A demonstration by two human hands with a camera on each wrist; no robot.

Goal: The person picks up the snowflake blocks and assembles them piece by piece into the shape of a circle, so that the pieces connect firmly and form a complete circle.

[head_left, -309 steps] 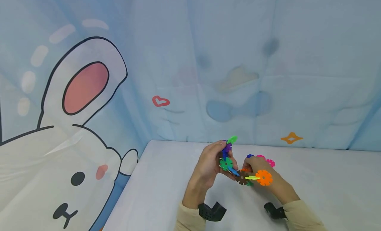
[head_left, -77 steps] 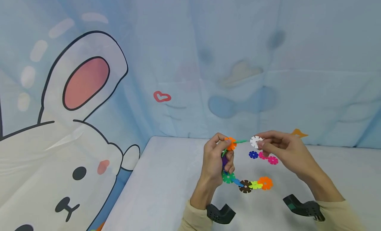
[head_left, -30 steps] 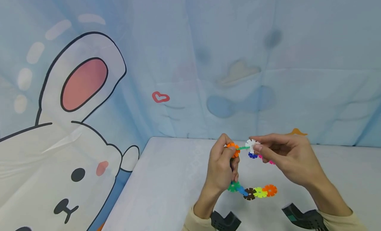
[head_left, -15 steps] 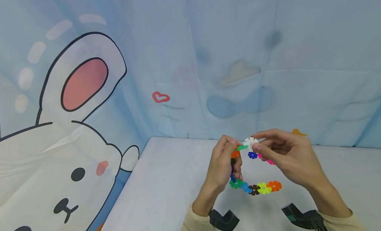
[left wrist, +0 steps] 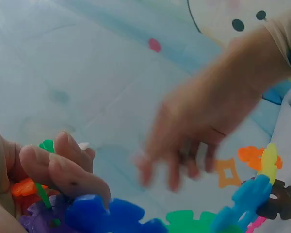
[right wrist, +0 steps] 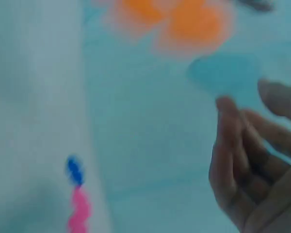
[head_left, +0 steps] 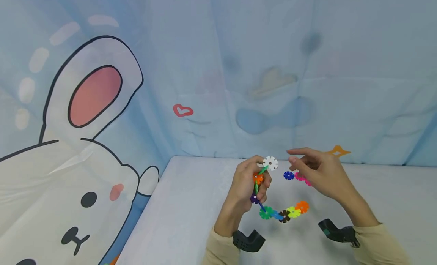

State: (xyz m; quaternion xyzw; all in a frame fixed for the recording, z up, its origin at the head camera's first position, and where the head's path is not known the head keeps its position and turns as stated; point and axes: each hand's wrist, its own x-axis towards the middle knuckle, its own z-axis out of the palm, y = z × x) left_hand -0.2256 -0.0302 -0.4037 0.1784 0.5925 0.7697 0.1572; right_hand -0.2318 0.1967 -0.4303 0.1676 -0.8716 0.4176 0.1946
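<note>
My left hand [head_left: 241, 187] grips a chain of notched plastic snowflake discs, its fingers curled round the orange disc [head_left: 258, 178] near the top. A white disc [head_left: 273, 161] tops the chain, joined to a green one [head_left: 263, 169] seen nearly edge-on. Below the hand the chain curves right through purple [head_left: 254, 199], blue, green [head_left: 266, 213], light blue, brown [head_left: 284, 216] and yellow discs to an orange end disc [head_left: 302, 207]. My right hand [head_left: 322, 174] hovers right of the white disc, thumb and index apart and holding nothing. In the right wrist view its fingers [right wrist: 228, 141] are loosely bent.
Behind the hands, a dark blue disc [head_left: 288, 175] and pink discs [head_left: 299, 176] lie in a row on the white table [head_left: 198, 204]. A light blue printed curtain [head_left: 211, 67] hangs along the table's back edge. Each wrist wears a black camera mount [head_left: 249, 241].
The right hand has let go of the white disc and drawn away from it. White now sits joined to the chain's green disc, and the left hand has moved slightly left with the chain.
</note>
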